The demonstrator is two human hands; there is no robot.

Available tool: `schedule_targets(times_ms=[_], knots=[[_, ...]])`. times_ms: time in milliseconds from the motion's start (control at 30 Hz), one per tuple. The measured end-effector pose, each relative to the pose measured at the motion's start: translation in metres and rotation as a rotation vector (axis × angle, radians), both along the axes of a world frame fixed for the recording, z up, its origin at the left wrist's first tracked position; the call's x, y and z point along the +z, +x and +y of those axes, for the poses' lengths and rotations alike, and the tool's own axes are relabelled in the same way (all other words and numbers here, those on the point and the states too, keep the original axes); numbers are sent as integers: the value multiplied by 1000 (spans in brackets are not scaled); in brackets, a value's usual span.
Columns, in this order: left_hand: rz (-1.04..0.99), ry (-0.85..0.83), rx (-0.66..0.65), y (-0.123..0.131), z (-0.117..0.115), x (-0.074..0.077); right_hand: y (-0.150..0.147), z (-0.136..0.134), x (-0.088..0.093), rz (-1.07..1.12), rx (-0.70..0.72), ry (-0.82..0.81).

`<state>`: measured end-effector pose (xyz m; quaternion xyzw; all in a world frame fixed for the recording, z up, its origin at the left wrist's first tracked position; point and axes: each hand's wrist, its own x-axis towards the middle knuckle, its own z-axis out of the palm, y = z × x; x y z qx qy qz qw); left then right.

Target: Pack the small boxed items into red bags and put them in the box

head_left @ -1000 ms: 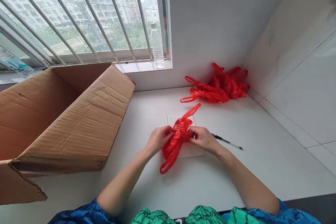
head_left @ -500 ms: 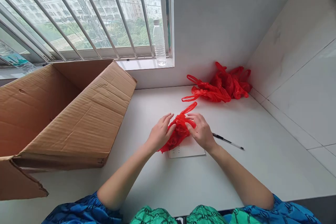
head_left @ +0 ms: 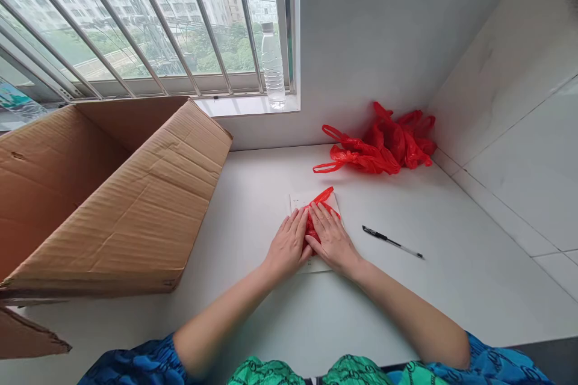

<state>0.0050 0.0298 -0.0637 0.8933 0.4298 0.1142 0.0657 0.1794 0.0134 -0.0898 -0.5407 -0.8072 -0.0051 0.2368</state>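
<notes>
My left hand (head_left: 289, 243) and my right hand (head_left: 331, 237) lie flat, fingers stretched out, pressing down side by side on a crumpled red plastic bag (head_left: 318, 204). Most of the bag is hidden under my palms; one handle loop sticks out past my fingertips. The bag rests on a white sheet of paper (head_left: 298, 200) on the white counter (head_left: 253, 192).
A pile of red plastic bags (head_left: 383, 147) lies in the far right corner by the tiled wall. A black pen (head_left: 392, 242) lies right of my hands. A large open cardboard box (head_left: 112, 192) fills the left side. A clear water bottle (head_left: 273, 69) stands on the windowsill.
My hands were pinching and bunching the red bag above the paper; the loose lower loop got tucked in, and both hands now press flat on the folded bag.
</notes>
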Motion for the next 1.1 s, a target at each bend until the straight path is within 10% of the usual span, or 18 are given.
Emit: schedule_targets(times_ms=[1100], knots=[[-46, -18, -18, -1, 1, 1, 0, -1, 3, 59, 24, -96]])
